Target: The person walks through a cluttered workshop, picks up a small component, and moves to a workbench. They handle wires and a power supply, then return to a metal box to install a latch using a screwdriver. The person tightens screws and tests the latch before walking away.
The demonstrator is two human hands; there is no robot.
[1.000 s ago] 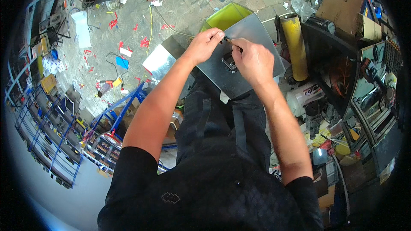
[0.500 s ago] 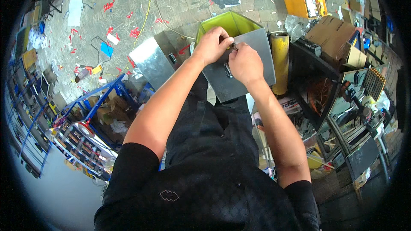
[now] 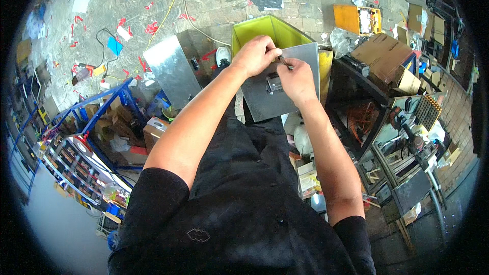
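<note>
Close together above a grey metal plate (image 3: pixel 262 103), both hands work at a small dark metal piece (image 3: pixel 285 62). Thumb and fingers of my left hand (image 3: pixel 256 57) are pinched at its upper end. My right hand (image 3: pixel 297 82) grips the lower end, fingers curled in. What exactly the piece is cannot be made out. A small silvery metal fitting (image 3: pixel 274 84) lies on the plate, just left of my right hand. The plate rests tilted over the near side of an open box with yellow-green inner walls (image 3: pixel 250 31).
A shiny sheet-metal panel (image 3: pixel 172 69) leans left of the box, near my shoe (image 3: pixel 222 56). A yellow cylinder (image 3: pixel 325 71) stands to the right, beside a dark metal frame (image 3: pixel 356 79) and a cardboard box (image 3: pixel 381 57). A blue rack (image 3: pixel 114 104) is at left; cables and red scraps litter the floor.
The view has shifted a little, bringing my shoe into sight. My right hand has moved slightly down and away from the left, so more of the small piece and fitting shows.
</note>
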